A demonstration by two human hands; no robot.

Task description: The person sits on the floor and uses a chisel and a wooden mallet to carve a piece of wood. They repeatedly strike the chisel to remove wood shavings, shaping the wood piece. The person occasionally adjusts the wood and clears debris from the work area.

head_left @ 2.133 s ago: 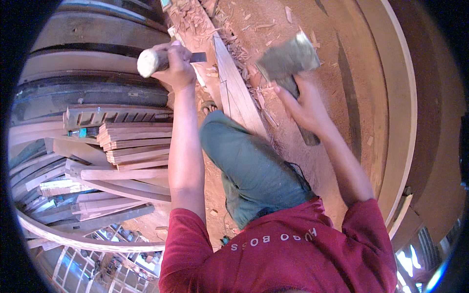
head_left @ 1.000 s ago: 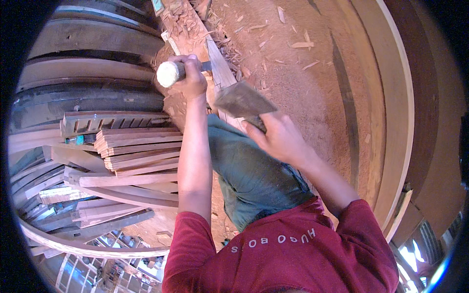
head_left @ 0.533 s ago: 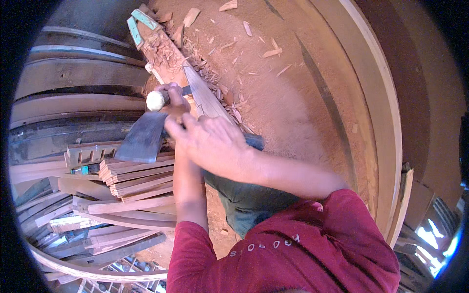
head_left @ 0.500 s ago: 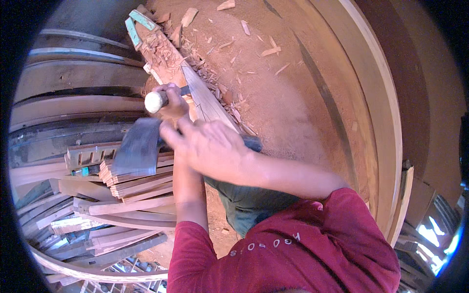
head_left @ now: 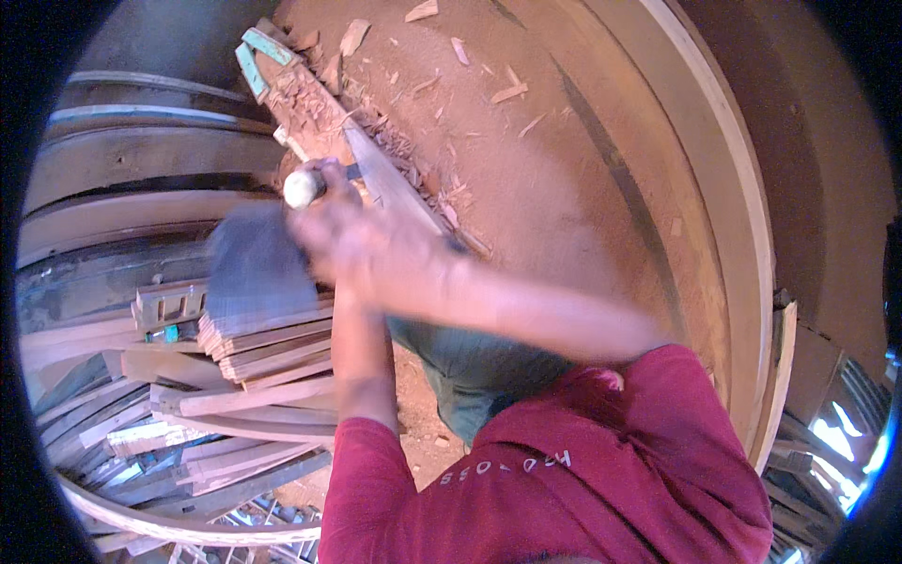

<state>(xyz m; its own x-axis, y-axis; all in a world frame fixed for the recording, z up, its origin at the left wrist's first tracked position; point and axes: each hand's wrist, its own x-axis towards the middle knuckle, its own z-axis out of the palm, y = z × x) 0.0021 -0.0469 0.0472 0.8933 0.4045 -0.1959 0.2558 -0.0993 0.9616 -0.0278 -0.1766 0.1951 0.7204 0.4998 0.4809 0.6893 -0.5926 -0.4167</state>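
My left hand [head_left: 340, 188] is closed around a chisel [head_left: 303, 189]; the pale round end of its handle points up toward me. The chisel's dark blade shows beyond my fingers, over a long wooden beam [head_left: 390, 179]. Crossing over my left forearm, my right hand [head_left: 371, 242] grips a hatchet, smeared by motion. The broad, blue-grey hatchet head [head_left: 258, 268] hangs to the left of both hands, close below the chisel handle. Most of the hatchet's handle is hidden under my right hand and forearm. Wood chips [head_left: 305, 99] lie heaped on the beam's far part.
Stacked wooden strips [head_left: 268, 352] and loose boards [head_left: 254, 404] lie to the left. Curved planks [head_left: 150, 160] line the left side, and a long curved timber [head_left: 742, 179] runs along the right. Chips [head_left: 510, 92] are scattered on the brown ground beyond the beam. Two pale-green pieces [head_left: 268, 47] sit at its far end.
My right hand and the hatchet have shifted slightly left and up, nearer the chisel handle, and are more blurred. My left hand still holds the chisel in nearly the same place.
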